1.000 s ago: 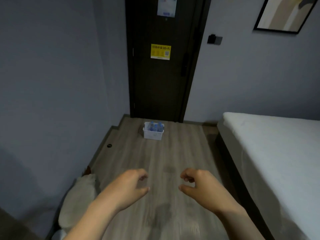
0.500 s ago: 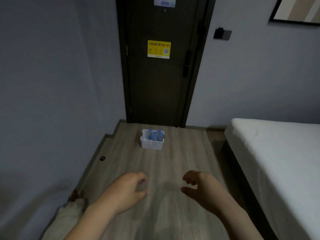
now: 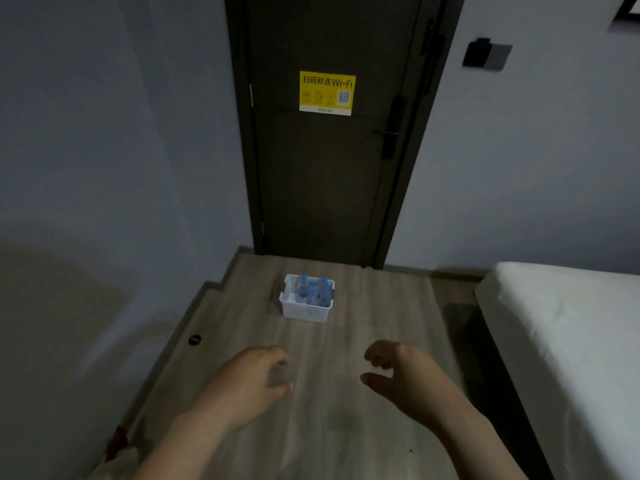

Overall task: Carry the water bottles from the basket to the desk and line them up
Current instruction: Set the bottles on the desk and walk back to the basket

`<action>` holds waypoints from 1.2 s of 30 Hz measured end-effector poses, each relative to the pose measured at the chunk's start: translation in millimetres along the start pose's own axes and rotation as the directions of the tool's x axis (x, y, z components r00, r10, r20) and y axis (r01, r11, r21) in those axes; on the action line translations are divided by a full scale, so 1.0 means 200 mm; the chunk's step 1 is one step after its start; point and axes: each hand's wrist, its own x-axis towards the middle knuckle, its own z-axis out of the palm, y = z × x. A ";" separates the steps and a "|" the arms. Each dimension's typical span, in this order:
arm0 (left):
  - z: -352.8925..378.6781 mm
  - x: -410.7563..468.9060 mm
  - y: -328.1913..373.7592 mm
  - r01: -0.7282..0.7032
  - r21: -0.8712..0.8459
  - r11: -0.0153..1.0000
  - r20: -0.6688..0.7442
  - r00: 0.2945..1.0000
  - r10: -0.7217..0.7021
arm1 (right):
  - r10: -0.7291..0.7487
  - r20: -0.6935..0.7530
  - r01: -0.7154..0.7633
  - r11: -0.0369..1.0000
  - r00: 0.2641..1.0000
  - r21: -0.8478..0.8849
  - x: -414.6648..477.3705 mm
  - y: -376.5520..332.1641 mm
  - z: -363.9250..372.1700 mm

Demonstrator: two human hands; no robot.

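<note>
One plain grey wall [image 3: 104,168] fills my left side. Low against it, at the bottom edge of my view, lies something pale [image 3: 114,460] with a reddish bit on top; I cannot tell what it is. A small dark round fitting [image 3: 194,339] sits on the wooden floor [image 3: 363,323] close to the skirting.

My left hand [image 3: 252,379] hovers above the floor with its fingers loosely curled and the thumb a little apart from them, holding nothing. Ahead of it and well apart, the white slotted basket [image 3: 304,311] stands on the floor, just in front of the dark door [image 3: 322,188]. The water bottles [image 3: 313,292] stand upright inside the basket, packed together towards its right side; I count five blue caps.

On the door, a yellow Wi-Fi sticker [image 3: 327,93] is stuck above the middle, and a dark handle with its lock [image 3: 391,133] sits near the right edge.

My right hand [image 3: 408,379] is level with the left one, bare floor showing between them. Its fingers curl loosely, the thumb reaches towards the left hand, and it is empty too.

Right of the door, a dark switch plate [image 3: 486,55] is fixed to the wall. A bed [image 3: 571,341] with a white sheet runs along my right side. The corner of a framed picture [image 3: 628,12] shows at the top right.
</note>
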 end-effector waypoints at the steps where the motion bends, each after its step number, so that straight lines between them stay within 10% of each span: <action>1: -0.01 0.08 -0.01 0.005 -0.006 1.000 0.009 1.000 -0.005 | 0.007 0.009 -0.007 1.000 1.000 0.003 0.08 0.02 -0.01; 36: -0.42 2.83 -0.41 0.159 -0.087 0.983 0.144 0.979 -0.145 | 0.069 0.204 -0.076 0.997 0.976 0.024 2.83 0.47 -0.57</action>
